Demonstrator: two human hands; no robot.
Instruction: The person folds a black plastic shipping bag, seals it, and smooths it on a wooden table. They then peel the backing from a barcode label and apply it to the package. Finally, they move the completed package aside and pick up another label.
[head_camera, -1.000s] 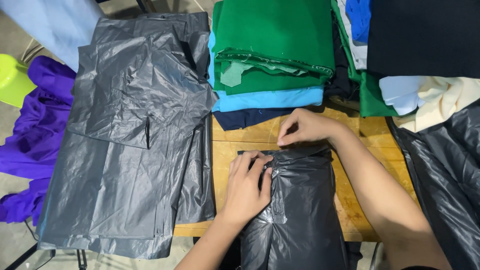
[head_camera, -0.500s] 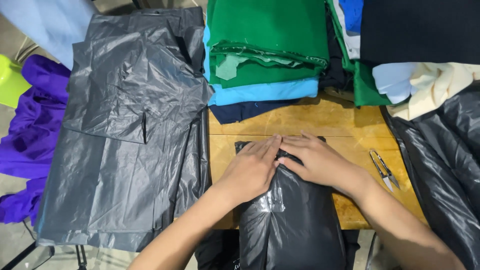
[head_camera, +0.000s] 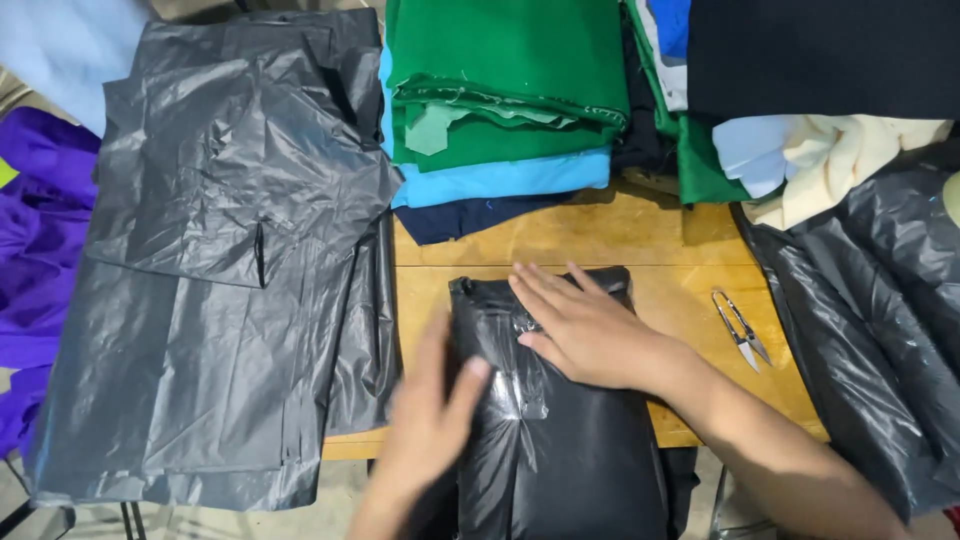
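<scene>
A packed black plastic bag lies on the wooden table in front of me, its top end folded over. My right hand rests flat on that folded end, fingers spread and pointing left. At the bag's left edge is my left hand, blurred, with the fingers straight and the thumb touching the plastic. Neither hand grips anything.
A pile of flat grey plastic bags covers the table's left side. Folded green, light blue and navy fabrics are stacked at the back. Small thread snips lie to the right, beside more black plastic. Purple cloth hangs far left.
My left hand has slid from the top of the bag down to its left edge. The right hand stays flat on the folded end. The view has shifted slightly.
</scene>
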